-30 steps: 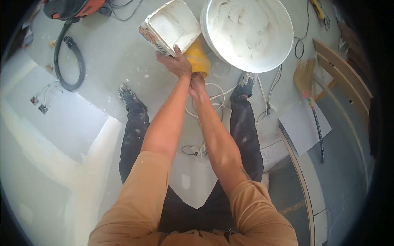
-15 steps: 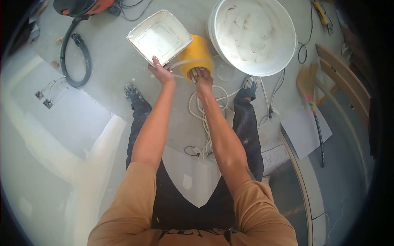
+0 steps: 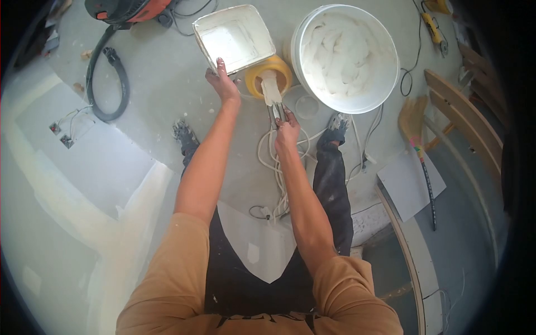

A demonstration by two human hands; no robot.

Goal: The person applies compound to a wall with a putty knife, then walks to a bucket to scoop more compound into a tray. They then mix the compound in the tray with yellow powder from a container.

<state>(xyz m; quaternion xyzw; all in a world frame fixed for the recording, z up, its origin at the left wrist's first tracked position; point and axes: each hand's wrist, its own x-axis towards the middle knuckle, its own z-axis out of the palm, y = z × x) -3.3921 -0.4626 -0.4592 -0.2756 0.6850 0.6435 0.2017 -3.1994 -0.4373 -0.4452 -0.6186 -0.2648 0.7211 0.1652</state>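
My left hand (image 3: 224,88) grips the near edge of a square white tub (image 3: 237,36), its thumb over the rim; thin white residue coats the inside. In my right hand (image 3: 287,129) is the handle end of a metal tool (image 3: 275,111), whose far end is covered with pale compound (image 3: 271,88) at the mouth of a yellow bucket (image 3: 286,70). The tub partly overlaps the yellow bucket. Just right of them stands a large white bucket (image 3: 302,56) holding thick white compound (image 3: 347,61).
A vacuum (image 3: 125,10) with a black hose (image 3: 124,92) sits at the upper left. White cables (image 3: 279,184) lie between my feet. To the right are a broom (image 3: 414,125), wooden boards (image 3: 463,120) and a yellow tool (image 3: 432,28).
My right hand has come back toward me out of the yellow bucket, bringing compound on the tool. My left hand and the tub have shifted slightly right and away. The yellow bucket's mouth shows more.
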